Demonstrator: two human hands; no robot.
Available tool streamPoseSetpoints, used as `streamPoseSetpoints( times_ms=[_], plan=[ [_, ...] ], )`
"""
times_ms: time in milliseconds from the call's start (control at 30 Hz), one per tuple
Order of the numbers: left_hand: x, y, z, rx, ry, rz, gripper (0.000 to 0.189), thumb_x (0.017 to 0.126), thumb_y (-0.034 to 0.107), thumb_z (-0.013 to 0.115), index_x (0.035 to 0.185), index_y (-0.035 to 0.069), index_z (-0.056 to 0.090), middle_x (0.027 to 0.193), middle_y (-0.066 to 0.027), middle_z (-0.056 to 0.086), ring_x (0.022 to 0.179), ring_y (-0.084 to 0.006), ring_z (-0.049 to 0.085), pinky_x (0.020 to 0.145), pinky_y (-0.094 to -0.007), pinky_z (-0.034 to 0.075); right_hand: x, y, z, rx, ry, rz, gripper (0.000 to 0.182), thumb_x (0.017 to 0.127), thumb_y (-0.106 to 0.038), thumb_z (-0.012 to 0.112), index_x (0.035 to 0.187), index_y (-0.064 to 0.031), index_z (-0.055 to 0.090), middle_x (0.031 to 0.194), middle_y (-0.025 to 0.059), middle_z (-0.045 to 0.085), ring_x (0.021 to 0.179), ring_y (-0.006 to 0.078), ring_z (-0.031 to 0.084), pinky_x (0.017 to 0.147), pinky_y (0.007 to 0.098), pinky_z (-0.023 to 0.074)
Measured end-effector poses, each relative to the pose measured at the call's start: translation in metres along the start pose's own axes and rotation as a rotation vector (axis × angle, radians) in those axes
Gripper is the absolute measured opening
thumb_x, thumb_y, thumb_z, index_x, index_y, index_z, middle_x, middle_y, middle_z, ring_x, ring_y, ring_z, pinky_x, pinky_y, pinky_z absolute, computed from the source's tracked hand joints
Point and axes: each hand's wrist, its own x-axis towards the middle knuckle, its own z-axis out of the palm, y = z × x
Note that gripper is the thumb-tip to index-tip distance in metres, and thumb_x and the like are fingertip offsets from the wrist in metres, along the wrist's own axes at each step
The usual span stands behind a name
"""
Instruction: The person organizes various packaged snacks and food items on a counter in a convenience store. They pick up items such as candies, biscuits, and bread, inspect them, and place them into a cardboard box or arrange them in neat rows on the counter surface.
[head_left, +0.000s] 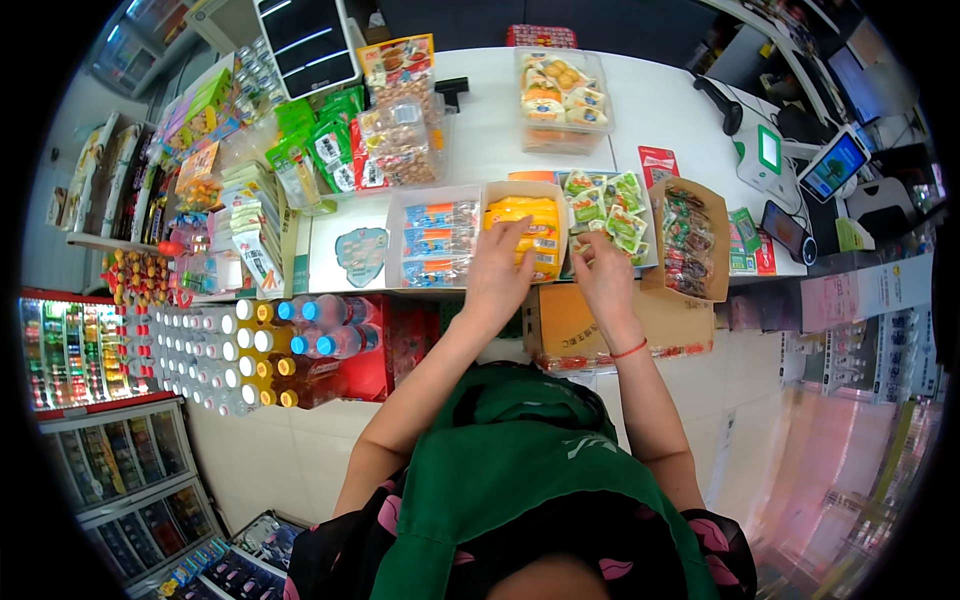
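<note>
My left hand rests on the left edge of a box of yellow snack packets, its fingers apart over the packets. At the front corner of the neighbouring box of green-and-white packets is my right hand, its fingers curled near the packets; whether it grips one cannot be made out. Left of the yellow packets stands a white box with blue-and-orange packets. A cardboard box of dark wrapped snacks stands at the right of the row.
Behind the row, a clear plastic container holds packaged food. Bagged snacks and a scale are at the back left. Capped drink bottles stand below the counter at left, a large carton below at right. A barcode scanner lies back right.
</note>
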Motion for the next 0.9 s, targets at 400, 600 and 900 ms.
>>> streamPoseSetpoints(
  times_ms=[400,600,900],
  plan=[
    [0.027,0.072,0.123,-0.417,-0.446,-0.073,0.044,0.09,0.008,0.062,0.132,0.0,0.053,0.111,-0.0133,0.066,0.079,-0.0208,0.067,0.072,-0.0325,0.055,-0.019,0.086,-0.098,-0.03,0.32,0.183,0.008,0.082,-0.006,0.068,0.09,-0.0036,0.065,0.083,0.0129,0.067,0.072,0.0295,0.067,0.064,0.0399,0.0519],
    [0.042,0.094,0.149,-0.261,-0.499,-0.121,0.051,0.087,0.015,0.065,0.133,-0.002,0.051,0.097,-0.0151,0.069,0.077,-0.0275,0.066,0.073,-0.0387,0.052,-0.022,0.13,-0.139,-0.288,0.453,0.145,0.015,0.082,-0.006,0.069,0.096,-0.0036,0.066,0.092,0.0125,0.061,0.09,0.0321,0.059,0.078,0.0426,0.0483],
    [0.052,0.097,0.173,-0.028,-0.371,0.077,0.047,0.081,0.012,0.071,0.125,0.003,0.056,0.089,-0.0129,0.063,0.082,-0.0311,0.063,0.075,-0.0413,0.051,-0.014,0.17,-0.149,-0.293,0.41,0.116,0.026,0.079,-0.007,0.073,0.104,-0.0053,0.065,0.104,0.0123,0.06,0.099,0.0337,0.056,0.086,0.0424,0.0471]
  ],
)
